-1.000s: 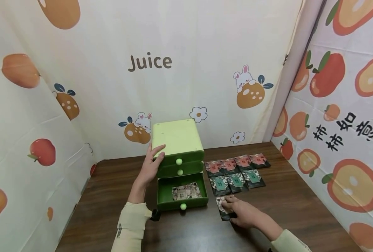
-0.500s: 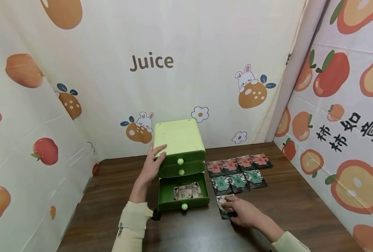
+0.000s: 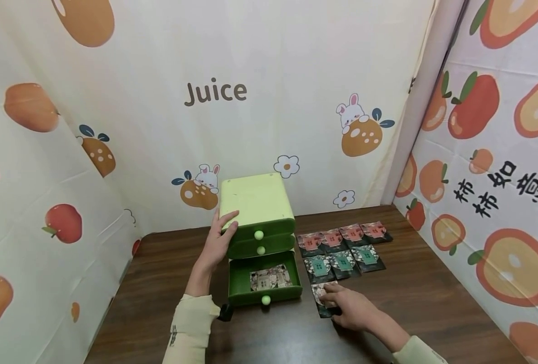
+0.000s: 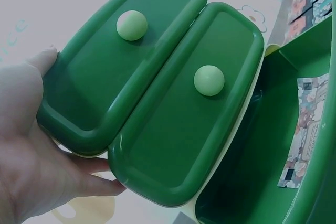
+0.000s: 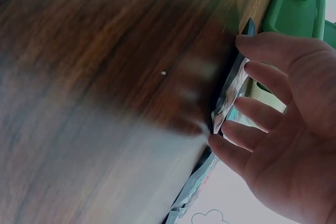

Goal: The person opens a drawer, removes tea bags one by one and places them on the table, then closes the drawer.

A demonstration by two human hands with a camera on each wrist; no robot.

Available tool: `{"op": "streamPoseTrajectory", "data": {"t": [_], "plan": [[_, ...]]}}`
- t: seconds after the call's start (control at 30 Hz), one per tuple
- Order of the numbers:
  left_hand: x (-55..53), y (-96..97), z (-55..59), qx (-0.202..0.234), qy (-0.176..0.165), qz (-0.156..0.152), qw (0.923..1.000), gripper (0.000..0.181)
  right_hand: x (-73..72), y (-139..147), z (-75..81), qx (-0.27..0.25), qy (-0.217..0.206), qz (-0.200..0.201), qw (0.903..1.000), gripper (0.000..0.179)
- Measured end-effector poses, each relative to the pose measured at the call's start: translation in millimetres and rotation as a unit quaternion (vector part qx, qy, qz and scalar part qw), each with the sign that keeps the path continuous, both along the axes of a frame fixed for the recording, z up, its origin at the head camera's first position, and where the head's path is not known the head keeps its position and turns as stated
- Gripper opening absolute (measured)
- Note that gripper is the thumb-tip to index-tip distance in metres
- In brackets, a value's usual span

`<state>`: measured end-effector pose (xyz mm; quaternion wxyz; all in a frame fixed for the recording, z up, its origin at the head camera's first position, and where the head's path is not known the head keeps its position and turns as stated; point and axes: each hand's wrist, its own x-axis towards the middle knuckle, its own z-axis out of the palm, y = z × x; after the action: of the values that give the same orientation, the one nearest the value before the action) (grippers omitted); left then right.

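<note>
My left hand (image 3: pixel 216 242) rests against the upper left side of a small drawer cabinet (image 3: pixel 255 199) with a pale lime top and green fronts, fingers spread, thumb near the front edge. The bottom drawer (image 3: pixel 283 293) is pulled out. Inside lies pale floral printing on flat sachets (image 3: pixel 271 277); whether one or two overlap is hard to tell. To the right, my right hand (image 3: pixel 352 307) touches a single floral sachet (image 3: pixel 322 298) lying on the table. In the right wrist view, thumb (image 5: pixel 262 45) and fingertips are spread along that sachet (image 5: pixel 233 93), partly covering it.
Behind the right hand lie a row of several red-printed sachets (image 3: pixel 341 237) and a row of three teal-printed sachets (image 3: pixel 343 262). The brown wooden table (image 3: pixel 414 283) meets fruit-printed cloth walls (image 3: pixel 487 202) at the back and sides.
Both hands keep their places, the left on the cabinet and the right on the floral sachet. Only the head view shifts slightly.
</note>
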<state>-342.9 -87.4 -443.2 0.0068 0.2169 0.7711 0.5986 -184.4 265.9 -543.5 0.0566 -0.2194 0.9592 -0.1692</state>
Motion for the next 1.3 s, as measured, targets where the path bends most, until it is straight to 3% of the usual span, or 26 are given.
{"op": "streamPoseTrajectory", "data": {"t": [0.17,0.33,0.57,0.7,0.83,0.97,1.17,1.3], "plan": [[0.5,-1.1,0.3,0.0,0.009,0.002,1.0,0.048,-1.2,-2,1.3,-0.006,0.008,0.003,0.9999,0.045],[1.5,-1.7,3.6,0.003,0.013,0.009,0.9999,0.048,-4.8,-10,11.3,-0.014,0.052,0.004,0.9985,0.035],[-0.4,-1.5,6.1,0.006,0.022,0.003,0.9997,0.047,-18.8,-50,48.6,-0.038,0.149,0.045,0.9872,0.019],[-1.5,-2.7,7.3,0.004,0.011,-0.004,0.9999,0.047,-38.8,-84,62.4,-0.06,0.156,0.081,0.9826,0.015],[-1.1,-5.3,11.4,0.005,-0.015,-0.013,0.9998,0.048,-67.1,-117,57.5,-0.089,0.095,0.091,0.9873,0.016],[5.7,-4.1,23.8,-0.002,-0.047,-0.032,0.9984,0.054,-89.5,-135,48.4,-0.108,-0.003,0.062,0.9922,0.018],[13.6,-1.8,30.3,-0.004,-0.051,-0.037,0.998,0.056,-107.4,-140,38.6,-0.081,-0.114,0.042,0.9893,0.028],[15.3,0.0,32.3,0.0,-0.048,-0.04,0.998,0.055,-114.1,-139,35.8,-0.064,-0.14,0.046,0.987,0.034]]}}
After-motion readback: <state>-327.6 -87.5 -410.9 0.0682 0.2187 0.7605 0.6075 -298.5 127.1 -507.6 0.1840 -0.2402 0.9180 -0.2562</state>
